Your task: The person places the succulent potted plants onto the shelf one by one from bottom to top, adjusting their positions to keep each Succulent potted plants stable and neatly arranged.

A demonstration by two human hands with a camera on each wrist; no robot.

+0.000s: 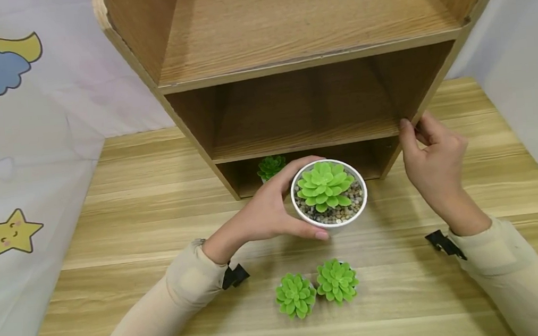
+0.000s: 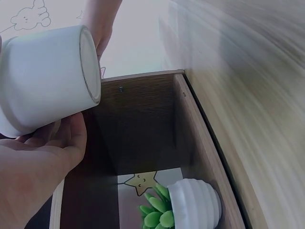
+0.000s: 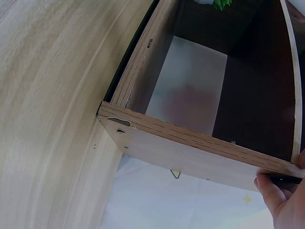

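Note:
My left hand grips a white pot holding a green succulent set in pebbles. The pot is raised in front of the wooden shelf, level with its lower openings. With thumb and fingers, my right hand pinches the front edge of the shelf's right side panel. Inside the bottom compartment, toward its left, stands a smaller succulent in a ribbed white pot. Two more small succulents, a left one and a right one, stand side by side on the table near me.
The shelf stands on a wood-grain table, with its upper boards reaching toward me overhead. A pale printed cloth hangs behind and at both sides.

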